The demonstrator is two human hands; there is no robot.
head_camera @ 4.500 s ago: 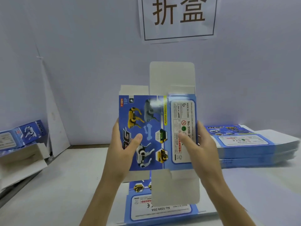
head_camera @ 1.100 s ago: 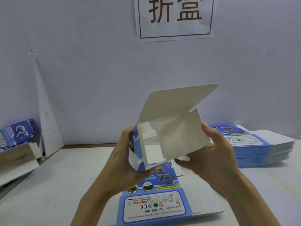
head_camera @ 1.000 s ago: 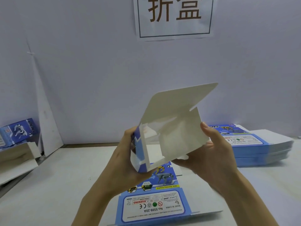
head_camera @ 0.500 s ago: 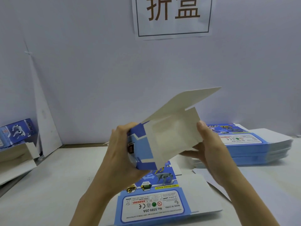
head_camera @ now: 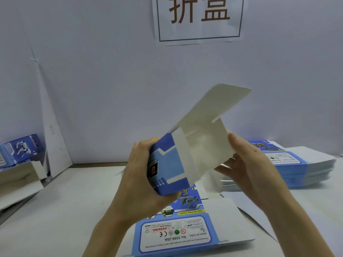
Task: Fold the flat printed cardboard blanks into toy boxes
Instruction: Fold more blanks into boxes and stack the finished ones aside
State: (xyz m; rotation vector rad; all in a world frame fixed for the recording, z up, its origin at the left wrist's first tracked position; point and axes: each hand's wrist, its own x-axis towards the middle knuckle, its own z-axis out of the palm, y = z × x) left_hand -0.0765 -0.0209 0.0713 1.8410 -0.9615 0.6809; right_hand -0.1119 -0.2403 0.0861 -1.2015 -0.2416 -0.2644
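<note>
1. The light is bright, even and slightly bluish; the wall (head_camera: pixel 96 101) looks pale violet.
2. Shadows on the table (head_camera: pixel 61 206) are weak and soft.
3. The whole picture is a little soft; the stack of blanks (head_camera: pixel 304 169) at the right edge is smeared.

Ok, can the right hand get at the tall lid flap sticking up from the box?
Probably yes. The right hand pinches a side flap just below the lid flap, with open air between; the left hand grips the box.
</note>
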